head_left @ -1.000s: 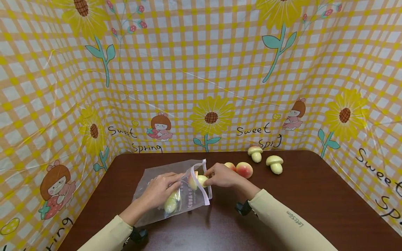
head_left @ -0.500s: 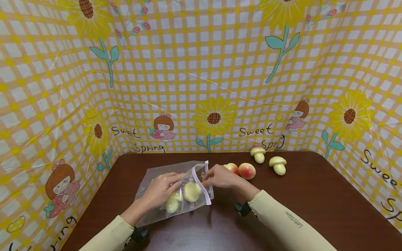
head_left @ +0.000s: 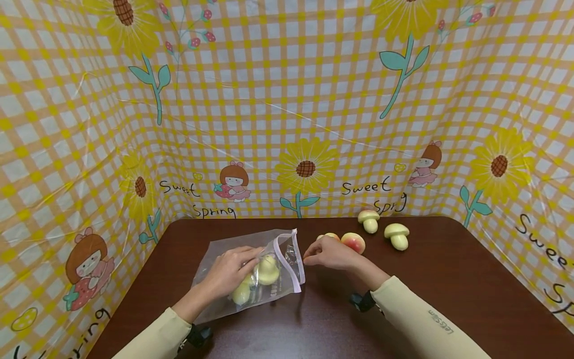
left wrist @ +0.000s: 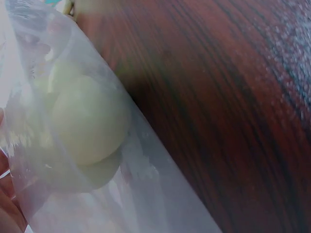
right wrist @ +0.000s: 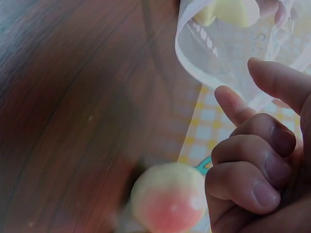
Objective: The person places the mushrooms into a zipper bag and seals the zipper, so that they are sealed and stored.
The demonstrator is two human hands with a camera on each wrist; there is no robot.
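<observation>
A clear zip bag lies on the dark table, its pale-edged mouth facing right. Inside it are a toy mushroom near the mouth and another pale mushroom shape farther in. My left hand grips the bag from above, thumb apart from the fingers; the left wrist view shows only its fingers at the edge. Just outside the mouth is my right hand, holding nothing. In the right wrist view its thumb and index finger stand apart, the other fingers curled.
Behind the right hand sit a red-and-yellow peach-like fruit and a second one, mostly hidden. Two toy mushrooms stand farther back, a reddish-topped mushroom and a pale mushroom. A checked cloth encloses the table's back and sides.
The right hand pushed a mushroom into the bag, let go of it and drew back to the right. That mushroom now lies inside. The left hand has stayed on the bag.
</observation>
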